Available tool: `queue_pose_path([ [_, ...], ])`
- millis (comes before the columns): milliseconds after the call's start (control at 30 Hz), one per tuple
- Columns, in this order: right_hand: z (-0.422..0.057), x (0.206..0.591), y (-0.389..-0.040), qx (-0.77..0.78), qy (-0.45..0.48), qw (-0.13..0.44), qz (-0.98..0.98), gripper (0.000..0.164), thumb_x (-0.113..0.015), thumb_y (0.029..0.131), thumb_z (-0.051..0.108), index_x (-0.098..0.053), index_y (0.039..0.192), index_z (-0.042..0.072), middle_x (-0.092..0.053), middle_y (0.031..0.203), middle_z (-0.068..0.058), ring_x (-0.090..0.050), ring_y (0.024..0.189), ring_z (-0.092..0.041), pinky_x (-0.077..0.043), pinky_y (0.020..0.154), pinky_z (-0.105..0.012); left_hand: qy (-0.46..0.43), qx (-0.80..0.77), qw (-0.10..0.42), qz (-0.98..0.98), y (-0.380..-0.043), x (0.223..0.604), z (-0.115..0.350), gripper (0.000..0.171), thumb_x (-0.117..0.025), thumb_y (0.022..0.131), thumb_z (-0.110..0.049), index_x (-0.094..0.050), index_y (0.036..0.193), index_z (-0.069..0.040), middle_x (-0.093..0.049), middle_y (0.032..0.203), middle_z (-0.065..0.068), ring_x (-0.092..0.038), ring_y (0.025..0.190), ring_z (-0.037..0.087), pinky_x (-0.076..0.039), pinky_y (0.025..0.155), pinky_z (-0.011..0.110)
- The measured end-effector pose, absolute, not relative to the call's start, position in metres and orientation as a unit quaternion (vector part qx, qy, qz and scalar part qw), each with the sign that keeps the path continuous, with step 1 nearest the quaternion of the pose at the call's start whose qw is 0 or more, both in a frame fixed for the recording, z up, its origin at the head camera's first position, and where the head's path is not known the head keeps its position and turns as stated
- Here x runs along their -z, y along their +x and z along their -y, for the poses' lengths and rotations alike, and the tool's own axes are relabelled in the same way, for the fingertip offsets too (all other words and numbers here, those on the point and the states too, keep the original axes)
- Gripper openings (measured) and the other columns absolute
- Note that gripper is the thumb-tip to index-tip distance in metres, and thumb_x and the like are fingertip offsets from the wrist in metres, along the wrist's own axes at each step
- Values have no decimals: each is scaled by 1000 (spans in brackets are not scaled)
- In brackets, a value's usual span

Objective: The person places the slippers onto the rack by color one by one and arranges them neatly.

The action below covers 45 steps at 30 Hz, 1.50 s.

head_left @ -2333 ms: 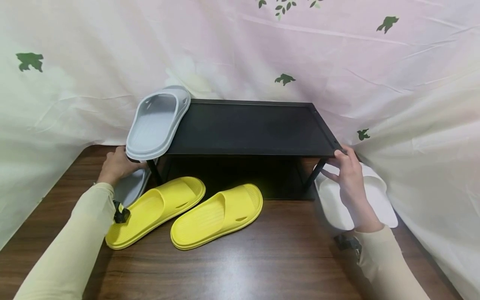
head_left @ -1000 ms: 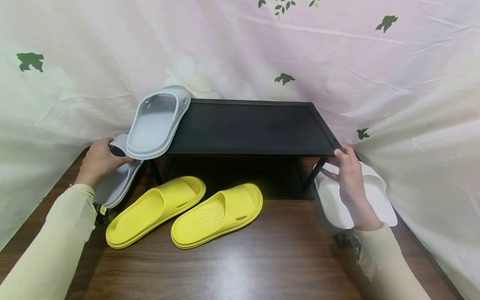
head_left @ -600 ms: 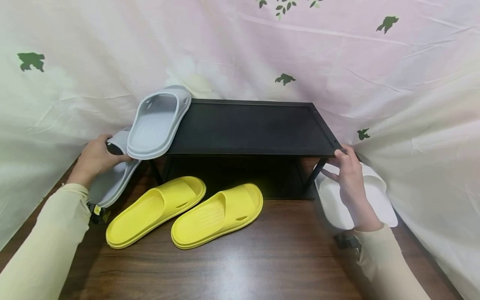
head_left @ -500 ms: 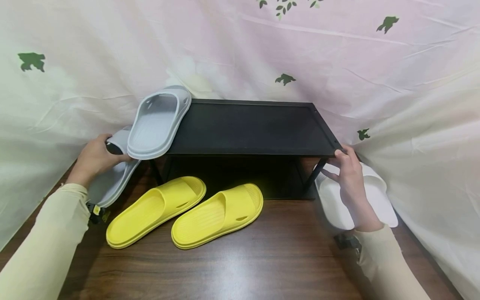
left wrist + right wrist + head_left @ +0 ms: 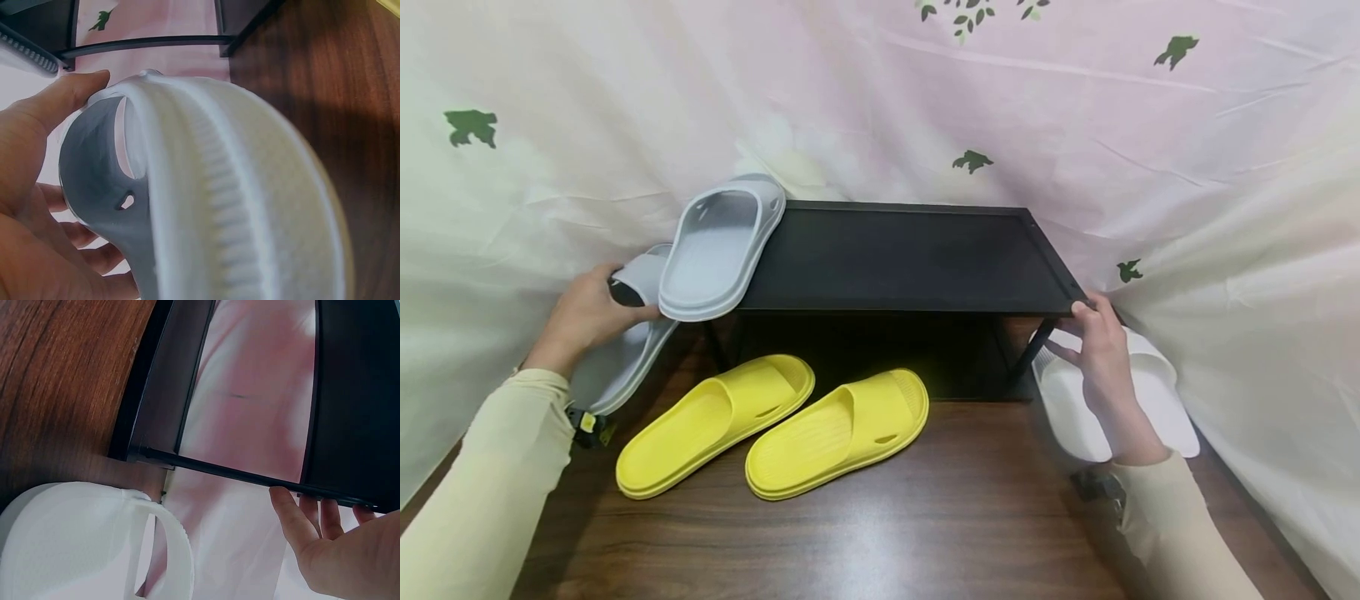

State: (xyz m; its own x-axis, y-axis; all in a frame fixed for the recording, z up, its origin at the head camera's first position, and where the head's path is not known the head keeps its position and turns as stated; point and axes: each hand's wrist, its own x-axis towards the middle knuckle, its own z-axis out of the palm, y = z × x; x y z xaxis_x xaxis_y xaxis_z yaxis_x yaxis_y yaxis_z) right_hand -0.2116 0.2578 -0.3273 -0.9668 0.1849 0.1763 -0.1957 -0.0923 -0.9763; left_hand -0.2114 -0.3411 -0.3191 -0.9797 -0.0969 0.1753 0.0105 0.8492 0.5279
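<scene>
My left hand [image 5: 583, 321] grips a light grey slipper [image 5: 613, 371] by its strap, left of the black shoe rack [image 5: 895, 258]. In the left wrist view, the thumb is at one side of the strap and the fingers at the other, and the sole of the slipper [image 5: 250, 187] fills the middle. Another grey slipper [image 5: 707, 262] sits on the rack's top shelf at the left end, overlapping the held one's toe in the head view. My right hand [image 5: 1102, 358] holds the rack's front right corner; the right wrist view has its fingertips [image 5: 282, 500] against the black frame.
Two yellow slippers [image 5: 677, 437] [image 5: 805, 450] lie on the wooden surface [image 5: 925, 517] before the rack's left half. White slippers [image 5: 1153, 396] lie right of the rack, partly behind the right hand. A printed cloth [image 5: 865, 100] hangs behind and at both sides.
The left hand has come out from beside the rack's left leg, moving left with the grey slipper, which now shows more fully. The right hand stays at the corner.
</scene>
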Motion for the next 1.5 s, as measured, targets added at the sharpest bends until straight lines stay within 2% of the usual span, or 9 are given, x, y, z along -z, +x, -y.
queue_pose_path([
  [333, -258, 328, -213, -734, 7, 129, 667, 17, -47, 105, 22, -60, 116, 20, -63, 103, 3, -60, 97, -18, -58, 74, -26, 11, 277, 126, 953, -208, 311, 345, 91, -81, 85, -32, -33, 148, 13, -45, 131, 40, -46, 107, 52, -38, 85, 62],
  [667, -258, 327, -213, -735, -3, 129, 666, 17, -46, 105, 21, -60, 113, 20, -65, 100, 4, -63, 95, -16, -58, 74, -26, 22, 281, 122, 952, -203, 299, 345, 100, -81, 85, -39, -28, 153, 10, -44, 133, 39, -46, 106, 51, -37, 80, 55],
  [1167, -257, 326, -214, -733, -7, 130, 667, 17, -46, 104, 21, -61, 112, 20, -67, 99, 5, -63, 95, -16, -58, 74, -26, 39, 260, 140, 955, -198, 279, 344, 101, -79, 85, -45, -28, 153, 9, -43, 131, 40, -45, 104, 52, -37, 77, 53],
  [1500, -258, 327, -214, -732, -6, 130, 669, 18, -45, 105, 20, -61, 113, 21, -67, 100, 5, -63, 95, -16, -58, 74, -26, 47, 257, 143, 955, -195, 272, 343, 104, -77, 86, -47, -23, 154, 10, -40, 135, 43, -42, 109, 53, -36, 79, 57],
])
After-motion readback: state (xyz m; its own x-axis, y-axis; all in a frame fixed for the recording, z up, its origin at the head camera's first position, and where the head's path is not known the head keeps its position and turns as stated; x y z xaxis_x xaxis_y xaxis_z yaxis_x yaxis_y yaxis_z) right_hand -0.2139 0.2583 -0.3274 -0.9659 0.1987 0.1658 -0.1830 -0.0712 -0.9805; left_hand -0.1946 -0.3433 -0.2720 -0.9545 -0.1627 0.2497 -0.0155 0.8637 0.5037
